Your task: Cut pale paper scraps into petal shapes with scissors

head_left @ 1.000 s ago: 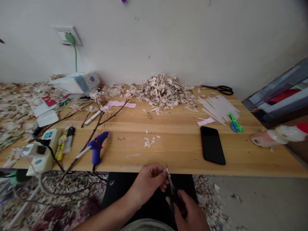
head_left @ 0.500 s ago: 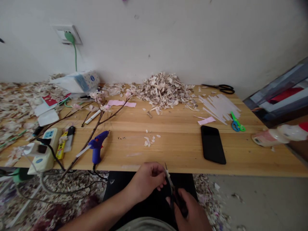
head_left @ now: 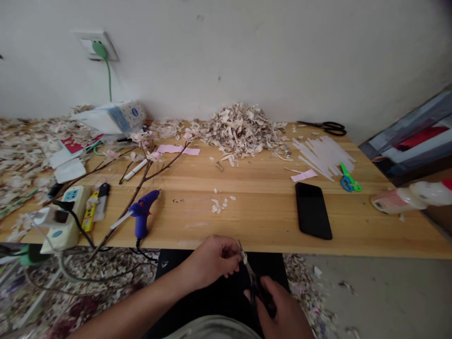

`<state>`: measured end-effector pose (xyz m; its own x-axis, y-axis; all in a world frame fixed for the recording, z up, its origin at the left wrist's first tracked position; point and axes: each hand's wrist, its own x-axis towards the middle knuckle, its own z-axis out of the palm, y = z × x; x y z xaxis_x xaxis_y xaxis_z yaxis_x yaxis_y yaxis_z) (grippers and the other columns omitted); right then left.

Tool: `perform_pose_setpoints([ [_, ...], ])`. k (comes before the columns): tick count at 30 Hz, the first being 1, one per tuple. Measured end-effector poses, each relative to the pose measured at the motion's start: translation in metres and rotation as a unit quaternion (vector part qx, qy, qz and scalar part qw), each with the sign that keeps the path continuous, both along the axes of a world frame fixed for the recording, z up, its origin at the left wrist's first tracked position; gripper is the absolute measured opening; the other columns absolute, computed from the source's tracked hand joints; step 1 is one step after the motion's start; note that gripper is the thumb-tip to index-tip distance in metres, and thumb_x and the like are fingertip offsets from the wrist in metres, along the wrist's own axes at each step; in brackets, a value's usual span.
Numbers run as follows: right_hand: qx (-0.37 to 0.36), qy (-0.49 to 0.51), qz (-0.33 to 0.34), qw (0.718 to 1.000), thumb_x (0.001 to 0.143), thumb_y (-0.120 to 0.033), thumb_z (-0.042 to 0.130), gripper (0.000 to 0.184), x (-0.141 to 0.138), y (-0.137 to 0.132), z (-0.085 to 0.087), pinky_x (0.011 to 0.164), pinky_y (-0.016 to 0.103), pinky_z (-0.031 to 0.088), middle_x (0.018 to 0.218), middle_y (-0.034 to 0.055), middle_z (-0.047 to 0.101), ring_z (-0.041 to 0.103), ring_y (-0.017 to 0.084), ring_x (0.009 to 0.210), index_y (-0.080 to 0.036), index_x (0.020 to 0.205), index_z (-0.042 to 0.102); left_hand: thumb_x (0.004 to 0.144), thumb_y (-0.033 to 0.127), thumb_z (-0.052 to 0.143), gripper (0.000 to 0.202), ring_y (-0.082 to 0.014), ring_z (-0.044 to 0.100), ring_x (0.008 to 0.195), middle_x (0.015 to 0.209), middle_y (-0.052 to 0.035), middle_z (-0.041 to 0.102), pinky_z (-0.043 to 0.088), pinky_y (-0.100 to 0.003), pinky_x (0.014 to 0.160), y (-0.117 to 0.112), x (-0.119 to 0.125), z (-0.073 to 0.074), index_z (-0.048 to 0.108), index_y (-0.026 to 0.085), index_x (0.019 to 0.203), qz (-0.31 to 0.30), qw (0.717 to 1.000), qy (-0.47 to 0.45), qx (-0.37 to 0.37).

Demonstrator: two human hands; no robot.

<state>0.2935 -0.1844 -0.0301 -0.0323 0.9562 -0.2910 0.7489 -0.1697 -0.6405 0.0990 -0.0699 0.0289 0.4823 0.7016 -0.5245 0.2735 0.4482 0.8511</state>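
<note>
Over my lap, just below the table's front edge, my right hand [head_left: 278, 306] grips a pair of dark-handled scissors [head_left: 251, 273], blades pointing up and left. A small pale flake [head_left: 244, 258] shows at the blades. My left hand [head_left: 219, 259] is closed in a pinch beside the blade tips; a pale petal-like piece seems to be at its fingertips, mostly hidden. On the table ahead lie a few pale scraps [head_left: 219, 205]. To the left rests a blue glue gun [head_left: 143, 214] by a branch [head_left: 141, 181] with pink blossoms.
A heap of dried flakes [head_left: 242, 132] stands against the wall. On the right are a black phone [head_left: 313, 210], translucent glue sticks [head_left: 325, 155], green-blue scissors [head_left: 349, 179], black scissors [head_left: 328, 127] and a bottle [head_left: 399, 200]. A power strip [head_left: 67, 221] and utility knives [head_left: 95, 207] lie left.
Both hands stay close together at the scissors, with my left hand shifted slightly left and up. The whole view has tilted a little. Things on the table have not moved.
</note>
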Motion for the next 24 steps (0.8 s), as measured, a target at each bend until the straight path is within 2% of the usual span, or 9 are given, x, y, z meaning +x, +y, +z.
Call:
perform_pose_setpoints([
  [3,-0.01,0.007,0.014,1.0,0.087,-0.036,0.052,0.03,0.006,0.002,-0.001,0.078,0.027,0.055,0.101,0.0103,0.076,0.073,0.023,0.092,-0.02,0.105,0.07,0.074,0.034,0.064,0.017,-0.0095,0.05,0.054,0.062,0.0033,0.059,0.042,-0.023,0.052,0.003,-0.003,0.0,0.058,0.018,0.069,-0.013,1.0,-0.015,-0.004],
  [7,-0.017,0.031,-0.006,0.999,0.088,-0.04,0.052,0.031,0.004,0.004,-0.001,0.077,0.026,0.055,0.099,0.0098,0.076,0.073,0.023,0.092,-0.02,0.104,0.07,0.07,0.037,0.07,0.023,-0.0094,0.05,0.057,0.064,0.0042,0.057,0.043,-0.024,0.057,0.001,-0.002,-0.003,0.059,0.018,0.074,-0.003,0.999,-0.045,-0.02],
  [12,0.023,0.049,-0.073,0.996,0.086,-0.044,0.051,0.029,-0.01,0.001,0.001,0.066,0.028,0.052,0.087,0.008,0.075,0.072,0.023,0.078,-0.022,0.094,0.069,0.07,0.063,0.068,0.048,-0.0107,0.054,0.06,0.07,0.0006,0.06,0.048,-0.027,0.062,-0.006,0.004,-0.011,0.057,0.017,0.08,0.048,0.995,-0.074,-0.044],
  [15,0.029,0.054,-0.081,0.995,0.085,-0.045,0.051,0.03,-0.014,-0.002,-0.001,0.068,0.029,0.051,0.088,0.009,0.075,0.072,0.024,0.081,-0.022,0.094,0.068,0.069,0.069,0.067,0.054,-0.0102,0.053,0.059,0.069,0.0005,0.06,0.048,-0.027,0.061,-0.009,0.006,-0.014,0.057,0.017,0.08,0.067,0.994,-0.078,-0.04],
  [19,0.03,0.038,-0.07,0.996,0.087,-0.044,0.05,0.032,-0.01,-0.003,-0.002,0.074,0.031,0.053,0.092,0.0111,0.075,0.072,0.026,0.087,-0.02,0.099,0.068,0.074,0.063,0.065,0.048,-0.0106,0.054,0.06,0.069,0.0005,0.06,0.047,-0.026,0.06,-0.01,0.004,-0.012,0.058,0.017,0.08,0.055,0.996,-0.068,-0.029],
  [24,0.016,0.016,-0.001,1.0,0.085,-0.04,0.054,0.029,0.003,0.002,0.003,0.071,0.027,0.054,0.093,0.0098,0.076,0.073,0.023,0.083,-0.021,0.099,0.07,0.079,0.049,0.063,0.032,-0.011,0.054,0.058,0.066,0.0014,0.06,0.047,-0.026,0.06,-0.008,-0.002,-0.004,0.058,0.017,0.076,0.004,0.999,-0.047,-0.013],
])
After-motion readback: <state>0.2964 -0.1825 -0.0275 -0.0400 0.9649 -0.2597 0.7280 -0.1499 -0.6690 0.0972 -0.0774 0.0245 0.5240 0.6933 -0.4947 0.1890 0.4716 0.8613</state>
